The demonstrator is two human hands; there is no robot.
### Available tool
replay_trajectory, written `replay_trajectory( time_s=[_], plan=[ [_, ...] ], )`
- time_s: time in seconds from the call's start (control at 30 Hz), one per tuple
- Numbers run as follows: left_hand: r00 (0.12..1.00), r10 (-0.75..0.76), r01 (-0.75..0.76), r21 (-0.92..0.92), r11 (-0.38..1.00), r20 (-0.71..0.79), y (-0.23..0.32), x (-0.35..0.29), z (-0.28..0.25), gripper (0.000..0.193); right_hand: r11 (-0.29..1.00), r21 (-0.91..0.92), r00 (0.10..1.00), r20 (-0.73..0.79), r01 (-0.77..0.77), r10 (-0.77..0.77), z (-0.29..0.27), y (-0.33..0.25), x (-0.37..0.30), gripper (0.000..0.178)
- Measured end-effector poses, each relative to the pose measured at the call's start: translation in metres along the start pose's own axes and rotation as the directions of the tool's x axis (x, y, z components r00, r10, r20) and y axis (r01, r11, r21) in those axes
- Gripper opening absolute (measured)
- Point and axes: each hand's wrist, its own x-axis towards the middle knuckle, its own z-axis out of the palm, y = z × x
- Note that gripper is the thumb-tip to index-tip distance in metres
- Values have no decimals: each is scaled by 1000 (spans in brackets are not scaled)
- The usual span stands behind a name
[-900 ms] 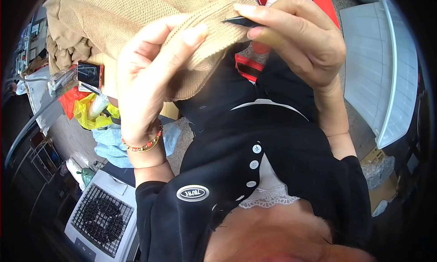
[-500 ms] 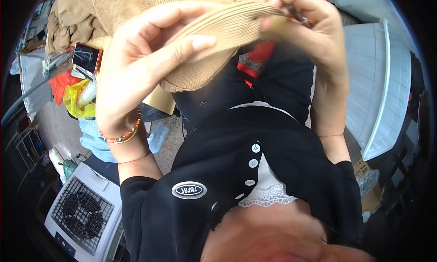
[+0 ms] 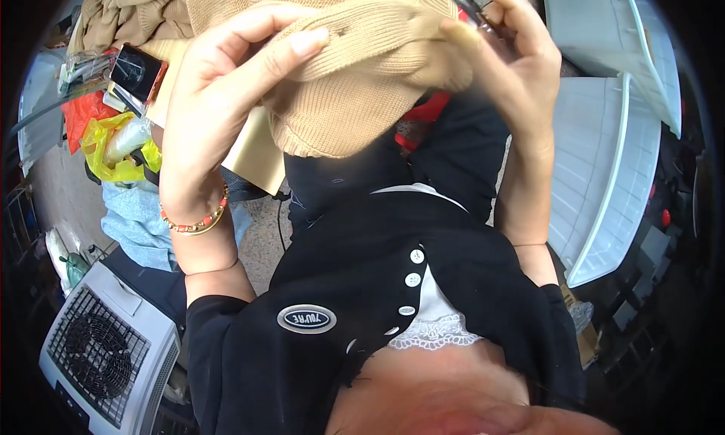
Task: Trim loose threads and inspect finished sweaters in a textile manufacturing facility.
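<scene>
A tan knitted garment with a ribbed band hangs between my hands over my lap. My left hand pinches the ribbed band, thumb on top and fingers behind. A small dark spot, perhaps a hole, shows in the ribbing beside that thumb. My right hand is at the band's right end, its thumb against or very near the knit; blur hides the exact contact. Tucked in its curled fingers is a small dark metal tool, mostly hidden, so its kind is unclear.
More tan knitwear is heaped at the far left. Nearby lie a dark phone, a yellow plastic bag and blue cloth. A grilled fan unit stands lower left. Pale plastic bins stand on the right.
The ribbed band, stretched taut before, now sags and folds between my hands. Its dark spot has gone from near my right thumb to beside my left thumb. The whole view has shifted slightly.
</scene>
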Motion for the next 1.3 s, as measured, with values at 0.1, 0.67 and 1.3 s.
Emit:
replay_trajectory(
  time_s=[0.1, 0.67, 1.3],
  plan=[
    [999, -7, 10, -84, 996, 39, -1, 4, 5, 26, 957, 24, 949, 124, 288, -289, -4, 28, -7, 43],
    [999, -14, 17, -99, 995, 31, 2, 3, 12, 25, 832, -111, 835, 177, 543, -521, 13, 20, -5, 45],
    [894, 357, -347, 85, 934, -272, -43, -15, -31, 37, 836, -159, 850, 68, 526, -522, 9, 16, -2, 34]
  ],
)
